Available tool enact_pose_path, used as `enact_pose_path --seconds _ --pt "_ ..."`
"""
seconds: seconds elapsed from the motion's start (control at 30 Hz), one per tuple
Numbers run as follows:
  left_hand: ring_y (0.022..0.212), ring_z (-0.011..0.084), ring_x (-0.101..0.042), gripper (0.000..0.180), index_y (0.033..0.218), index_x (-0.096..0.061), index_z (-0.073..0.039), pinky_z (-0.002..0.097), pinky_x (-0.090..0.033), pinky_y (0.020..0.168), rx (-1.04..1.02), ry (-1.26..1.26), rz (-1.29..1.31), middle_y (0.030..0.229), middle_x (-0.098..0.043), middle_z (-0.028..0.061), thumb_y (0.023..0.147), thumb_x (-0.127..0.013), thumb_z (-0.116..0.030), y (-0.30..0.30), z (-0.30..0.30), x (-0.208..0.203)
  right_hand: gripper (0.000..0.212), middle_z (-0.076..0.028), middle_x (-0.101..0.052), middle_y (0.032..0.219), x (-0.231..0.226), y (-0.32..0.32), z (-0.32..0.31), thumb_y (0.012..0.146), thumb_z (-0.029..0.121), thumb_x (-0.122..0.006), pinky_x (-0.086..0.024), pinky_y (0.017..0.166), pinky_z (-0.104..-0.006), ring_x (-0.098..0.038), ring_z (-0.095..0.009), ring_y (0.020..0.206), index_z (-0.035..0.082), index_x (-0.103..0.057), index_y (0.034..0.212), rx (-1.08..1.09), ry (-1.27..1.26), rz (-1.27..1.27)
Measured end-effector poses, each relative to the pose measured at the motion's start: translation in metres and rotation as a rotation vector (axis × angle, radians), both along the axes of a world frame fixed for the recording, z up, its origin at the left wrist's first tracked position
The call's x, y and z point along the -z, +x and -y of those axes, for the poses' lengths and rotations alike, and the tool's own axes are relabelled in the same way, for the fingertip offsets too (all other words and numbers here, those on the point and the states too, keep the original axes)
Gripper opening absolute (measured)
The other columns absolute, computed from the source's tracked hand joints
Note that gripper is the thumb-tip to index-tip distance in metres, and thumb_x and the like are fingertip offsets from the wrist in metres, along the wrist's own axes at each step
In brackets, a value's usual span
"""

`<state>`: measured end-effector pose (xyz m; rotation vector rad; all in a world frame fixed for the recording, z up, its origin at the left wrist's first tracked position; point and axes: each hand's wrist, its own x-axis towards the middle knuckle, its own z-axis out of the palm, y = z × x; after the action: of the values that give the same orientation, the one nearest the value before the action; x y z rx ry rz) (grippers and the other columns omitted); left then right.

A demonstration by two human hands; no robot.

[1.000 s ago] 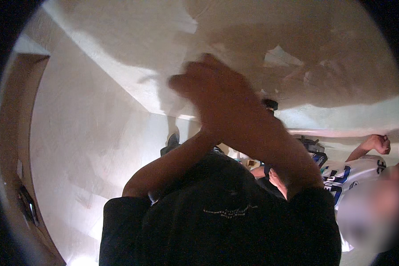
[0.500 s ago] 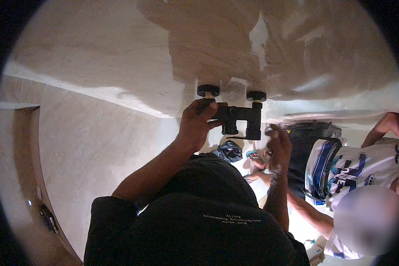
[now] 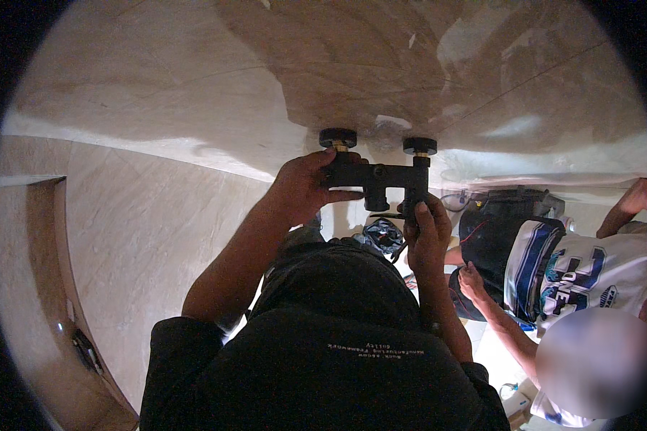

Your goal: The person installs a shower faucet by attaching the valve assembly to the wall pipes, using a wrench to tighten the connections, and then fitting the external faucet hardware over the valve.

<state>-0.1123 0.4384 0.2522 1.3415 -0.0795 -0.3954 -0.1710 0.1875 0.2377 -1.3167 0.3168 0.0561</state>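
A black wall-mounted mixer tap sits against two brass-coloured fittings that come out of the tiled wall. Each fitting carries a round black cover plate, one on the left and one on the right. My left hand grips the left end of the tap body, its thumb up by the brass fitting. Lower on the right, my right hand has its thumb and fingers closed round the tap's right-hand lower part, near a thin black lever. My right fingertips are partly hidden behind the tap.
At the right a co-worker in a white and blue jersey is close by, one hand near my right forearm. A black plastic bag lies on the floor below. A recessed niche in the left wall holds small dark objects.
My right hand has moved left and taken hold of the tap's right lower part. The co-worker's hand has come into sight beside my forearm. My left hand keeps its grip.
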Motion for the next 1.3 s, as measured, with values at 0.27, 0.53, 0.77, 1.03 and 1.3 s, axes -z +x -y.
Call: enact_pose_path --seconds 0.27,0.53,0.77,1.03,1.3 --pt "0.112 0.0367 -0.066 0.041 0.125 -0.055 0.007 0.063 -0.058 0.09 -0.167 -0.382 -0.559 0.118 -0.064 0.0207 0.099 -0.062 -0.023 0.01 -0.012 -0.01 0.032 -0.007 -0.071 0.087 -0.008 0.002 0.006 0.097 0.025 -0.067 -0.031 0.045 -0.0182 -0.045 -0.001 0.054 0.0 -0.06 0.117 -0.071 -0.163 0.0" --pt "0.115 0.0385 -0.065 0.042 0.125 -0.056 0.004 0.0637 -0.056 0.093 -0.213 -0.467 -0.621 0.12 -0.065 0.0224 0.1 -0.061 -0.029 0.006 0.001 -0.013 0.037 -0.008 -0.071 0.094 -0.025 0.014 0.021 0.097 0.027 -0.066 -0.052 0.067 -0.0253 -0.065 -0.012 0.079 -0.002 -0.063 0.119 -0.215 -0.192 -0.135" --pt "0.115 0.0379 -0.064 0.042 0.121 -0.058 0.006 0.0611 -0.057 0.095 -0.211 -0.433 -0.622 0.12 -0.065 0.0233 0.099 -0.063 -0.028 0.013 0.003 0.0 0.035 -0.006 -0.07 0.091 -0.018 0.022 0.022 0.098 0.026 -0.066 -0.05 0.065 -0.0255 -0.062 -0.01 0.076 -0.002 -0.065 0.12 -0.251 -0.245 -0.186" --pt "0.108 0.0373 -0.068 0.042 0.119 -0.06 0.006 0.0604 -0.059 0.092 -0.269 -0.279 -0.635 0.119 -0.066 0.0224 0.098 -0.064 -0.029 0.048 0.018 0.036 0.031 -0.006 -0.07 0.089 0.002 0.058 0.029 0.098 0.024 -0.066 -0.049 0.065 -0.0254 -0.062 -0.011 0.075 -0.002 -0.066 0.114 -0.241 -0.237 -0.238" --pt "0.111 0.0398 -0.066 0.035 0.117 -0.06 0.005 0.0644 -0.055 0.095 -0.285 -0.502 -0.772 0.119 -0.067 0.0221 0.095 -0.062 -0.022 0.09 0.011 0.07 0.032 -0.006 -0.07 0.088 0.042 0.104 0.03 0.097 0.023 -0.066 -0.049 0.065 -0.0248 -0.063 -0.011 0.075 -0.003 -0.066 0.116 -0.204 -0.183 -0.29"
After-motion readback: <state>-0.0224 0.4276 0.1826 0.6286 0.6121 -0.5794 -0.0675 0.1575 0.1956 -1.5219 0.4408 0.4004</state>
